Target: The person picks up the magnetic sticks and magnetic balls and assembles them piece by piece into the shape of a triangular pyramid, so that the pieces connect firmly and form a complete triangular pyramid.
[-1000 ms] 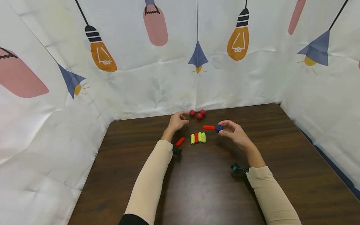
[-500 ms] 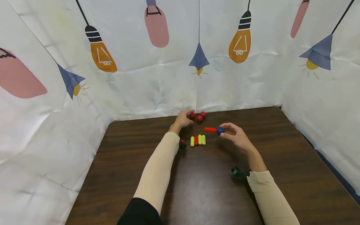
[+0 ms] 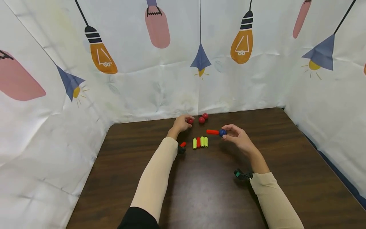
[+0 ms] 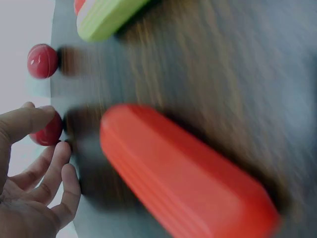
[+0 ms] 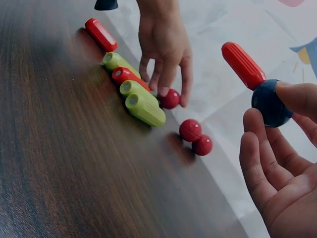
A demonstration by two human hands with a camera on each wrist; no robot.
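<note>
My right hand (image 3: 238, 138) pinches a dark blue ball (image 5: 270, 103) between thumb and fingers, above the table. A red ribbed rod (image 5: 242, 64) sticks out from that ball, pointing left in the head view. At the back of the table my left hand (image 3: 180, 124) has its thumb and fingers around a red ball (image 4: 48, 130). Two more red balls (image 3: 201, 120) lie just right of it. Nearer the front, a red rod between several yellow-green rods (image 3: 202, 142) forms a row. Another red rod (image 4: 183, 173) lies by my left wrist, partly hidden in the head view.
The dark wood table (image 3: 200, 190) ends at the back against a white cloth (image 3: 137, 95) printed with lamps. A dark band (image 3: 244, 175) sits at my right wrist, and another dark device (image 3: 181, 149) at my left wrist.
My left hand has reached over the leftmost red ball, closed its fingers on it and drawn it slightly left, away from the other two. The right hand holds nearly still.
</note>
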